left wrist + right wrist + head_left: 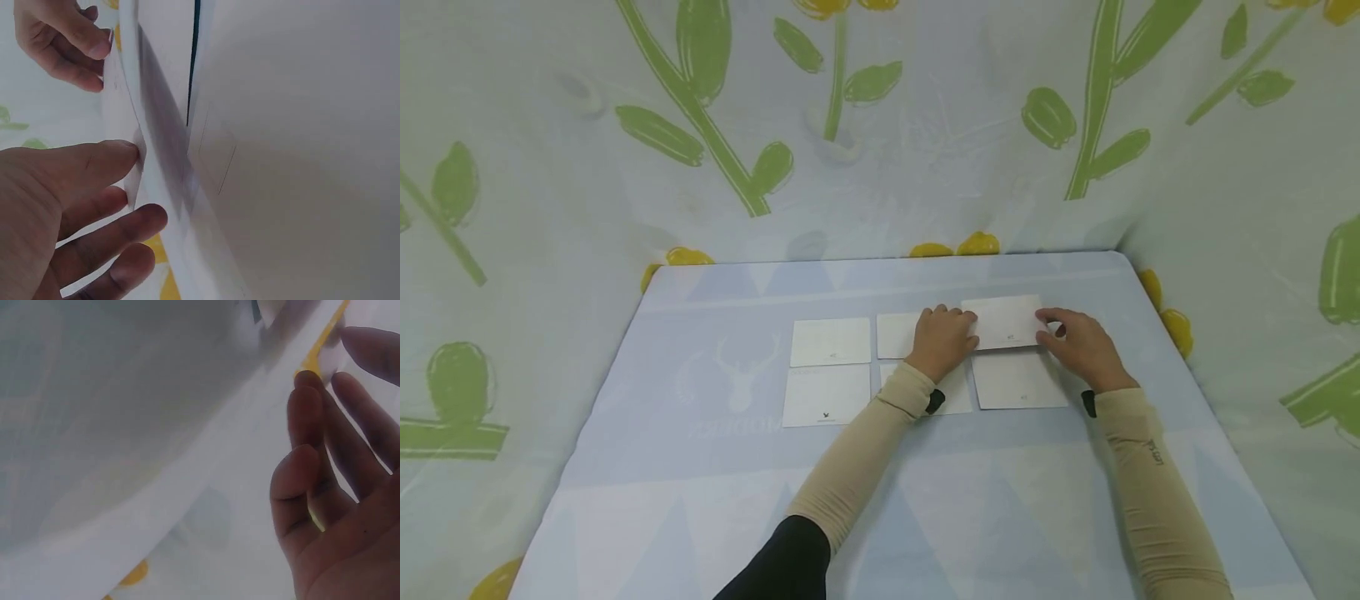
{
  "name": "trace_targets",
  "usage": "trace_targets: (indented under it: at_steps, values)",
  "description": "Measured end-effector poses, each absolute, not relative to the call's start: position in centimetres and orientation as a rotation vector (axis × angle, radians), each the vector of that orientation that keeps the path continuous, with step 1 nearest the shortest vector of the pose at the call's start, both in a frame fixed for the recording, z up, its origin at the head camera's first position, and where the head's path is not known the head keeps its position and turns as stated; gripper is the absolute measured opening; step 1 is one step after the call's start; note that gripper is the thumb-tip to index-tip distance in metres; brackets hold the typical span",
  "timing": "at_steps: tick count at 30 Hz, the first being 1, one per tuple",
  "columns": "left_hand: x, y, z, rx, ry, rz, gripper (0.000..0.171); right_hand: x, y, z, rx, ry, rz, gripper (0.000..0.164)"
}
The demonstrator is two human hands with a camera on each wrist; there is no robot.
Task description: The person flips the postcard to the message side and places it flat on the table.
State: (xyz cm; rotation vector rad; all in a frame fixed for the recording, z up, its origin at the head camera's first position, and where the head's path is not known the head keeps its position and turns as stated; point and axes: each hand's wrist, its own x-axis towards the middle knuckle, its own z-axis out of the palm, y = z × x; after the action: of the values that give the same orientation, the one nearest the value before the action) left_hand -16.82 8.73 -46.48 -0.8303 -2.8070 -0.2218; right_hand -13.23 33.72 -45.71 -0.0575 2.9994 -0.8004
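A white card (1002, 322) with a small dark print near its lower edge is held between both hands at the back right of the table. My left hand (943, 340) pinches its left edge, with thumb and index finger meeting there in the left wrist view. On the opposite edge, my right hand (1081, 348) pinches the card between thumb and fingers. Just in front lies another white card (1019, 379), partly overlapped by the held one in the head view. Left of it, a white card (897, 335) and one nearer card (957, 392) are partly covered by my left hand and forearm.
Two more white cards, a rear one (831, 342) and a front one (826, 396), lie at the left end of the rows. A pale blue patterned cloth covers the table (700, 500). Flower-print sheeting (925, 183) surrounds its back and sides.
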Motion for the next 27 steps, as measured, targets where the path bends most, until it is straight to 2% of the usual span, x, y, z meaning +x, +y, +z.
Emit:
trace_targets:
  at_steps: [14,27]
  values:
    - [-16.9,9.3,-47.1,-0.813,-2.844,-0.141,0.023,-13.5,33.3,-46.6,-0.036,2.976,-0.7,0.043]
    - [-16.6,9.8,-47.2,-0.773,-2.772,-0.008,0.015,-13.4,33.1,-46.8,-0.173,3.09,-0.651,0.037]
